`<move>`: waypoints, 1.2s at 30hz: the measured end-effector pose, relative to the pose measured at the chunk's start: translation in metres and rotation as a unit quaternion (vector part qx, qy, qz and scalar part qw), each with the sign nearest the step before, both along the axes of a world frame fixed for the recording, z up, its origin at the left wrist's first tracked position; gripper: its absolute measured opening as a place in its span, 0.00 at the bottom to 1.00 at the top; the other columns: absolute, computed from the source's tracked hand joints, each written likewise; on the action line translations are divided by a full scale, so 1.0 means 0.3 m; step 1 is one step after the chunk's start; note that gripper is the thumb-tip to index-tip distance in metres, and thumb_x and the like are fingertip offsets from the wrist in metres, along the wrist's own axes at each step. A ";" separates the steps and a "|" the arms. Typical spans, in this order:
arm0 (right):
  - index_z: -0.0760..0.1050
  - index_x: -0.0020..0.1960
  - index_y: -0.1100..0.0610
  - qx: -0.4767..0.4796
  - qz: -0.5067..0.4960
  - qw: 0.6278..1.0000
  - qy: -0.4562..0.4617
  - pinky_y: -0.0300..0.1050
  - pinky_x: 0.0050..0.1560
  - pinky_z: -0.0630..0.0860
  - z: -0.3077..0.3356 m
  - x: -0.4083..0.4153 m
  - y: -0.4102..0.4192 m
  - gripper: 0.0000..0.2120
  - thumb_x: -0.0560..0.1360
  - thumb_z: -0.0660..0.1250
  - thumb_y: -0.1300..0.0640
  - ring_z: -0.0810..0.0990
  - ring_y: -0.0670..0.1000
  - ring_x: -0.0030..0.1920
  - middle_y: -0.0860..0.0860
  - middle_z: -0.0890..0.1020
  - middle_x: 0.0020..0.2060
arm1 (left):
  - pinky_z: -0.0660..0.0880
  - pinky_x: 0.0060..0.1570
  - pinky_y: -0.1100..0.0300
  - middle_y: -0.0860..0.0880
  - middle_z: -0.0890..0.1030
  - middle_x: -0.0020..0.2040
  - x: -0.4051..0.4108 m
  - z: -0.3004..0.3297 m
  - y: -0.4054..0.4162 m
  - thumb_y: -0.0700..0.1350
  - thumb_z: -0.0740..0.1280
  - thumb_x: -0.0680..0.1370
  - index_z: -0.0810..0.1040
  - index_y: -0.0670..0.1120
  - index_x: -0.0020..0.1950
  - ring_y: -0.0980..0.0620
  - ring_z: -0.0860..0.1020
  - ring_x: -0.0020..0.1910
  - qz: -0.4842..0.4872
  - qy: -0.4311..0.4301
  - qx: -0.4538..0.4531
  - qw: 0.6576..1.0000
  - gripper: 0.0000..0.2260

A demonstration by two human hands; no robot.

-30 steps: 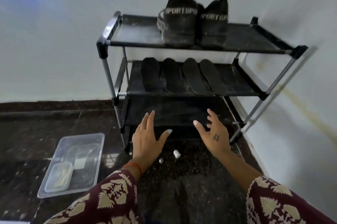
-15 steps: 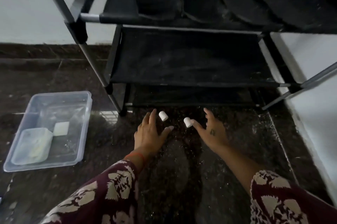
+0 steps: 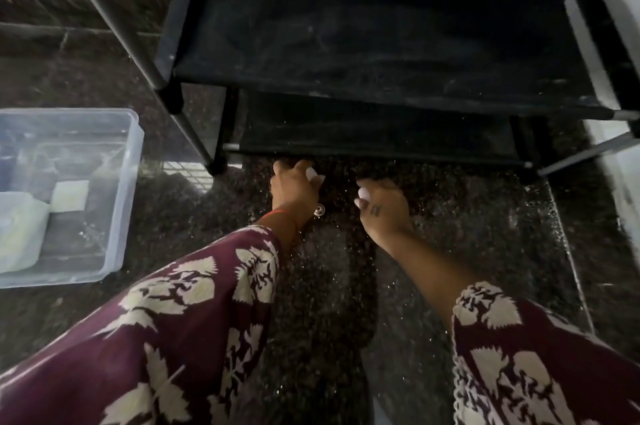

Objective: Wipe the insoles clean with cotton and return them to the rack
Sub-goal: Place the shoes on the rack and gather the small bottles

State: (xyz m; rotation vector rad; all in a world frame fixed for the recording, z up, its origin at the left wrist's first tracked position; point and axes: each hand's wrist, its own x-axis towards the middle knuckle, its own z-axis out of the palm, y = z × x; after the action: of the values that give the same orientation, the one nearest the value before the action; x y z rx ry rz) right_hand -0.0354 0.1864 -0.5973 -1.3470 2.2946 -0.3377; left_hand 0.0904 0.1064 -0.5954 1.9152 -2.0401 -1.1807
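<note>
Dark speckled stone floor (image 3: 467, 251), pale wall along the top edge of the frame. Black shoe rack (image 3: 363, 44) fills the upper middle; two lower fabric shelves visible, both dusty, grey metal legs slanting down at upper left and right. Insoles not in sight in this view; the shelves that show carry nothing I can make out.

Clear plastic tub (image 3: 117, 189) at left of frame, on the floor, well apart from the hands. Inside it a smaller pale container (image 3: 20, 230) and a pale square pad (image 3: 69, 200) just beside it, possibly the cotton, too blurred to be sure.

Person crouched low, maroon sleeves with cream leaf print at the bottom of the frame. Left hand (image 3: 294, 189) at centre, down on the floor just in front of the rack's lowest shelf, fingers curled over a small white piece (image 3: 313, 174) at the fingertips. Right hand (image 3: 382, 205) just beside it, a gap of floor between them, fingers curled under, a small white piece (image 3: 363, 193) pinched at the thumb side. Small mark on the back of the right hand. Small shiny round object (image 3: 319, 210) on the floor by the left wrist.
</note>
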 end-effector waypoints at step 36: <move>0.78 0.51 0.62 -0.168 0.361 0.913 -0.092 0.44 0.46 0.73 0.190 0.952 -0.403 0.08 0.72 0.66 0.64 0.78 0.58 0.47 0.59 0.78 0.48 | 0.70 0.50 0.51 0.36 0.79 0.54 1.023 0.147 -0.132 0.34 0.62 0.74 0.79 0.38 0.57 0.36 0.77 0.51 0.051 -0.129 -0.176 0.975 0.13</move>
State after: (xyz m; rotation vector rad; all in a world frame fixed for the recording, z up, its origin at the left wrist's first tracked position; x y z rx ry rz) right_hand 0.2503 0.0654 -0.5404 -2.1110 1.4779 -0.5861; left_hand 0.3974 0.0669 -0.5513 2.0428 -2.0648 -0.5236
